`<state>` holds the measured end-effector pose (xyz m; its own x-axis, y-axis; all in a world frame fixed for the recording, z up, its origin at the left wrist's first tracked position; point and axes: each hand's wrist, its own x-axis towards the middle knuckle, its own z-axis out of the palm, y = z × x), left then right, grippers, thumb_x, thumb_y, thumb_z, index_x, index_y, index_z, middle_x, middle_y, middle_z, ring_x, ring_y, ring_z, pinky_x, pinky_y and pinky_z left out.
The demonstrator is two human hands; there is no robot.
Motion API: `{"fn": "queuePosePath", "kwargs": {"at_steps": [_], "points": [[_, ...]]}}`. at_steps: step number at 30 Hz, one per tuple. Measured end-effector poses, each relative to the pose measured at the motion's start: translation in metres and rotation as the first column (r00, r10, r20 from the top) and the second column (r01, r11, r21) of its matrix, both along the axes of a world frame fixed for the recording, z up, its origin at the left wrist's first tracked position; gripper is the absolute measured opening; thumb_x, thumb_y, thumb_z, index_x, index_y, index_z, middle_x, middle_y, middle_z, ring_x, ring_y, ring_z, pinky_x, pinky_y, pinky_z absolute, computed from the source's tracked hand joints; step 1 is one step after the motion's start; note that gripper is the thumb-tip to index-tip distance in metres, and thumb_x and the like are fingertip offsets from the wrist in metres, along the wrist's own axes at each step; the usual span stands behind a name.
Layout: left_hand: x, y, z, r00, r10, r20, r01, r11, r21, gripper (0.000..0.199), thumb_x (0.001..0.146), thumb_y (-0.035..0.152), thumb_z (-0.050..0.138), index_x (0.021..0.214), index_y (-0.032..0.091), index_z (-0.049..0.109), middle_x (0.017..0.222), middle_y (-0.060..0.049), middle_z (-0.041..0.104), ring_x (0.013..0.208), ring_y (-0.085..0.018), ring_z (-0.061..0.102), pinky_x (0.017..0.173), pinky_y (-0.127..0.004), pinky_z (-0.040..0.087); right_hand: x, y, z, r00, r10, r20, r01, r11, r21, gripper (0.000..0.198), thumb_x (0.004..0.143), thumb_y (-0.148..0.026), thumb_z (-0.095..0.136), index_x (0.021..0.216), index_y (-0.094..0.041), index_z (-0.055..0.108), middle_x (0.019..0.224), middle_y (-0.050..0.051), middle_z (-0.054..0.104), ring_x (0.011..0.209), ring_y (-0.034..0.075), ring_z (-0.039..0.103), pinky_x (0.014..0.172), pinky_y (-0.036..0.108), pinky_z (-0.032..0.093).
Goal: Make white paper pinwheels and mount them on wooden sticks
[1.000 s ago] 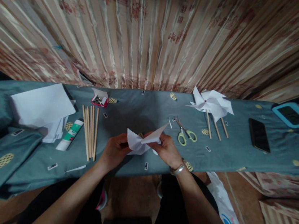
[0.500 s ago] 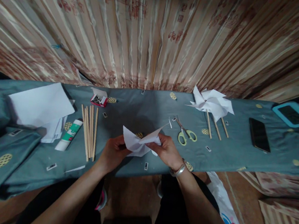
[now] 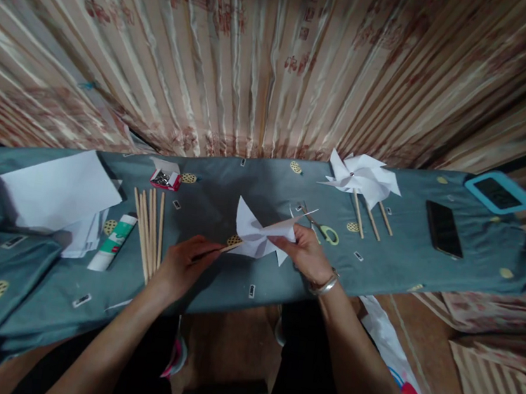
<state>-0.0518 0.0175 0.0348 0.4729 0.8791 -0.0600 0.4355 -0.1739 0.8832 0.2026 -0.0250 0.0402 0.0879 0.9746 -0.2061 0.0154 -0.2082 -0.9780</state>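
A folded white paper pinwheel is held over the near middle of the table, its blades fanned out. My right hand pinches it near the centre and along its right side. Closed around a thin wooden stick, my left hand is left of the paper. The stick's far end goes up to the paper or behind it; whether it is fixed there I cannot tell. Just beyond my right hand lie scissors with yellow-green handles, partly covered by that hand.
On the left are white paper sheets, a glue stick tube, several wooden sticks and an open red box of metal pins. Pinwheels on sticks, a phone and a blue-framed device lie to the right.
My left hand has moved from the paper's edge to holding the stick, left of it. The pinwheel has shifted slightly right and turned, with more blades showing. The view has moved a little.
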Motion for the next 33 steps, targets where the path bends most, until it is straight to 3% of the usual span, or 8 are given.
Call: {"fn": "queuePosePath", "kwargs": {"at_steps": [6, 19, 27, 33], "points": [[-0.002, -0.009, 0.002, 0.998, 0.029, 0.056, -0.029, 1.000, -0.004, 0.027, 0.082, 0.039, 0.061, 0.082, 0.019, 0.079, 0.070, -0.005, 0.070, 0.064, -0.018, 0.064, 0.059, -0.024, 0.046, 0.002, -0.002, 0.004, 0.997, -0.009, -0.080, 0.008, 1.000, -0.017, 0.036, 0.067, -0.053, 0.081, 0.085, -0.023, 0.073, 0.081, -0.001, 0.074, 0.068, 0.015, 0.063, 0.066, 0.027, 0.051], [-0.003, -0.021, 0.002, 0.997, 0.049, 0.056, -0.050, 0.998, 0.030, 0.026, 0.084, 0.037, 0.061, 0.083, 0.019, 0.080, 0.069, -0.005, 0.069, 0.063, -0.017, 0.063, 0.059, -0.024, 0.045, -0.003, -0.004, 0.000, 0.995, -0.014, -0.095, 0.014, 1.000, 0.001, 0.036, 0.068, -0.054, 0.080, 0.085, -0.023, 0.075, 0.077, -0.001, 0.074, 0.065, 0.014, 0.063, 0.063, 0.026, 0.050], [0.002, -0.013, 0.003, 0.996, 0.076, 0.053, -0.073, 0.996, -0.056, 0.028, 0.079, 0.041, 0.061, 0.074, 0.019, 0.077, 0.063, -0.004, 0.067, 0.061, -0.017, 0.061, 0.058, -0.025, 0.044, -0.002, 0.003, 0.004, 0.996, 0.003, -0.090, -0.002, 1.000, 0.005, 0.035, 0.068, -0.052, 0.081, 0.087, -0.023, 0.074, 0.078, -0.002, 0.074, 0.066, 0.015, 0.063, 0.064, 0.027, 0.050], [0.004, -0.008, 0.002, 0.988, 0.124, 0.095, -0.112, 0.986, -0.127, 0.030, 0.076, 0.045, 0.065, 0.074, 0.018, 0.077, 0.062, -0.003, 0.066, 0.058, -0.015, 0.056, 0.052, -0.023, 0.040, 0.003, 0.007, 0.011, 0.997, -0.006, -0.071, 0.009, 0.999, 0.047, 0.041, 0.070, -0.048, 0.080, 0.101, -0.023, 0.073, 0.093, 0.000, 0.076, 0.080, 0.019, 0.068, 0.074, 0.031, 0.053]]}}
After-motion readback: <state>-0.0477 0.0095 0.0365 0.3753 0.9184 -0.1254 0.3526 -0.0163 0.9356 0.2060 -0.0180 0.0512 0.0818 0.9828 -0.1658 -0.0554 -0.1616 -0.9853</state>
